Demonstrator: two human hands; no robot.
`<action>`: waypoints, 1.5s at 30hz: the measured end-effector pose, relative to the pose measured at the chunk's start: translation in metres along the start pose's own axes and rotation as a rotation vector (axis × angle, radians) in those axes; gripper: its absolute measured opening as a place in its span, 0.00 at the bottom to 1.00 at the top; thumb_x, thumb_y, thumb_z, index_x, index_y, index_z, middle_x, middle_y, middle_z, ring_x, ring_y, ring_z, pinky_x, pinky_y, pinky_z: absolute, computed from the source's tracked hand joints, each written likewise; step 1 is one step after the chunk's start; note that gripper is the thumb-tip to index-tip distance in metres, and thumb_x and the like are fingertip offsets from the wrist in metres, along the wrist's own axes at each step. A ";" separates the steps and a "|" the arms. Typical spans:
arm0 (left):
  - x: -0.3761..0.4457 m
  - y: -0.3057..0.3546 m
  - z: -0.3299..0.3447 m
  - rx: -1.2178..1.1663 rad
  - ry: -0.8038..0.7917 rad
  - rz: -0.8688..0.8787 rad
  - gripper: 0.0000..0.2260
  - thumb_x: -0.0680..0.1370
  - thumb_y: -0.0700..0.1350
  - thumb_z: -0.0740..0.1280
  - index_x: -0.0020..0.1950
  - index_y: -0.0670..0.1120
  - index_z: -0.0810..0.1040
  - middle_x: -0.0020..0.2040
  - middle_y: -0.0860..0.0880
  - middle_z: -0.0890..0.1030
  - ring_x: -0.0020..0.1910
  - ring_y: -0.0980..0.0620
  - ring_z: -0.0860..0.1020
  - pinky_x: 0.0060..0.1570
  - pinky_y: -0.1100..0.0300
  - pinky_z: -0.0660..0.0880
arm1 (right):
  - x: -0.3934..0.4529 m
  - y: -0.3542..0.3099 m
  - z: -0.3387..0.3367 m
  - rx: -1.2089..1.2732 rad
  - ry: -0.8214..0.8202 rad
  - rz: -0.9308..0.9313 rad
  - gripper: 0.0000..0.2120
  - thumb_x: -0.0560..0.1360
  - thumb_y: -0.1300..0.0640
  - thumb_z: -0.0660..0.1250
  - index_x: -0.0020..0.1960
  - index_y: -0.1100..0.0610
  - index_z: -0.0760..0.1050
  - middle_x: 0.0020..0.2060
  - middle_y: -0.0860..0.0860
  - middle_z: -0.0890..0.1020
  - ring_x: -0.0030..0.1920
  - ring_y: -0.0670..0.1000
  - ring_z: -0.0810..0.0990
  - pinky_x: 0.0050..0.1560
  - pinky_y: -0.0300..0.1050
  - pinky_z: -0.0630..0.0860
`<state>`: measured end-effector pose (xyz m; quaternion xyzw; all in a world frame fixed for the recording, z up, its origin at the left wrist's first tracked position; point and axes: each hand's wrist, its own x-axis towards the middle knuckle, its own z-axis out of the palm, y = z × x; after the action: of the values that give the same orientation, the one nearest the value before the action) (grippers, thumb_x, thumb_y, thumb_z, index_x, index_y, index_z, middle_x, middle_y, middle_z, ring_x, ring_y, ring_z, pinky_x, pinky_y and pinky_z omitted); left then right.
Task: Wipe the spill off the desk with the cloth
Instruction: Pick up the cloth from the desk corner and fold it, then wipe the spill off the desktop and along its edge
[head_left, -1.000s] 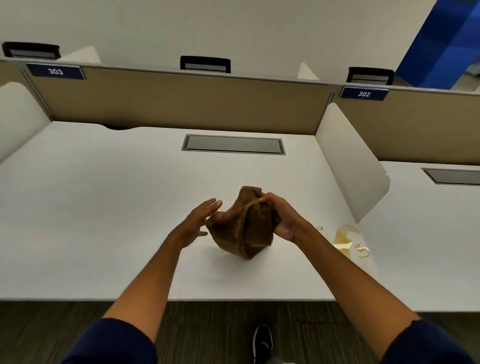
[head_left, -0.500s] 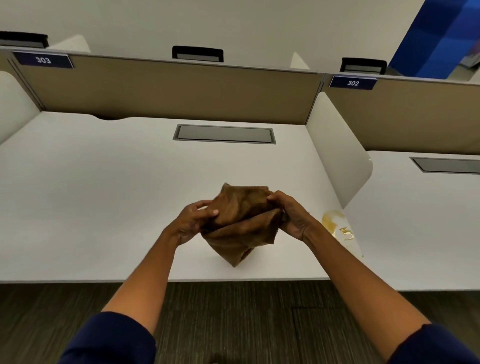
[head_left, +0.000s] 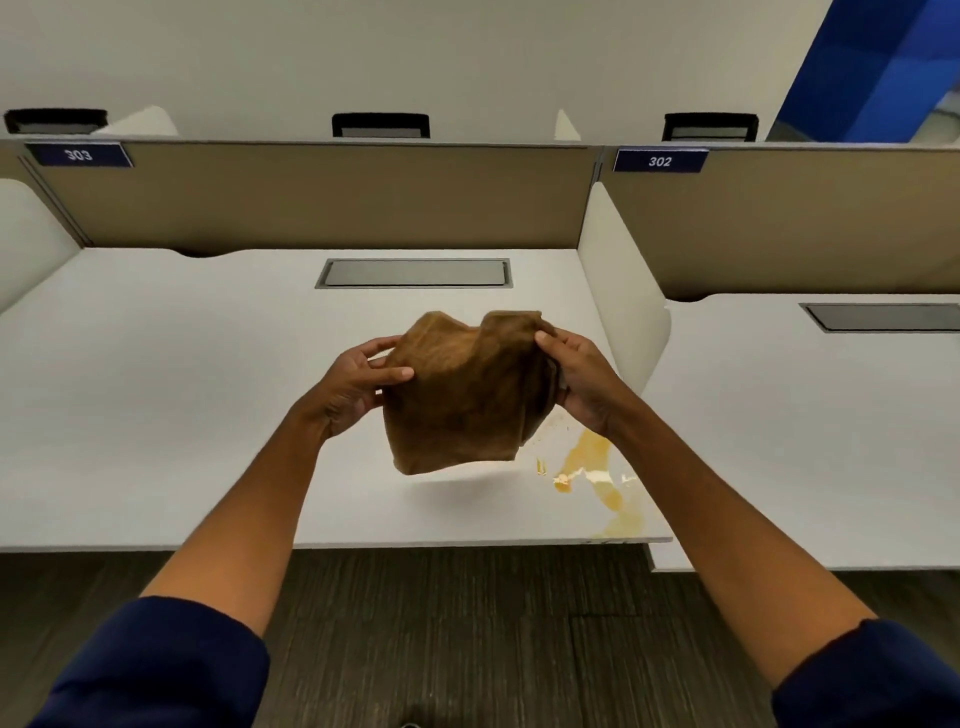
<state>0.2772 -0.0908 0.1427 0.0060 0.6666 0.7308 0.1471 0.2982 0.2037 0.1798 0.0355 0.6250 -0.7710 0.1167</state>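
A brown cloth (head_left: 462, 395) hangs in the air above the white desk (head_left: 171, 415), held between both hands and casting a shadow below it. My left hand (head_left: 358, 384) grips its left edge, thumb on the front. My right hand (head_left: 576, 379) pinches its bunched right edge. A yellow-orange spill (head_left: 597, 473) lies on the desk near the front right corner, just right of and below the cloth, partly under my right forearm.
A white side divider (head_left: 623, 312) stands right of the spill, with a second desk (head_left: 831, 441) beyond it. A tan back panel (head_left: 322, 197) and a grey cable hatch (head_left: 415, 273) sit behind. Dark wood-look floor (head_left: 467, 623) lies below the desk edge.
My left hand has taken hold of the cloth, which both hands have spread wider and flatter. The view has shifted so the spill shows more fully at the right.
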 end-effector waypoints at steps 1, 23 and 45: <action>-0.001 0.002 0.008 0.000 0.005 0.011 0.46 0.54 0.54 0.85 0.70 0.48 0.74 0.65 0.44 0.78 0.64 0.41 0.77 0.64 0.44 0.75 | -0.004 -0.003 -0.006 -0.001 -0.014 -0.003 0.15 0.82 0.55 0.60 0.67 0.57 0.73 0.61 0.54 0.79 0.61 0.54 0.78 0.51 0.45 0.79; 0.141 0.048 0.097 0.066 0.020 0.071 0.21 0.70 0.37 0.75 0.61 0.47 0.76 0.53 0.46 0.84 0.55 0.46 0.80 0.55 0.47 0.76 | 0.077 -0.051 -0.102 0.022 0.150 -0.107 0.10 0.83 0.56 0.58 0.57 0.54 0.77 0.54 0.52 0.82 0.58 0.51 0.80 0.56 0.45 0.77; 0.202 -0.101 0.059 0.800 -0.007 0.036 0.10 0.69 0.36 0.78 0.36 0.48 0.80 0.40 0.49 0.83 0.47 0.51 0.82 0.51 0.57 0.77 | 0.115 0.107 -0.147 -0.821 -0.029 0.012 0.10 0.81 0.58 0.64 0.59 0.55 0.81 0.49 0.48 0.83 0.49 0.49 0.81 0.51 0.43 0.76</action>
<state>0.1168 0.0188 0.0129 0.0769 0.8978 0.4159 0.1227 0.1972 0.3107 0.0222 -0.0212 0.8788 -0.4575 0.1343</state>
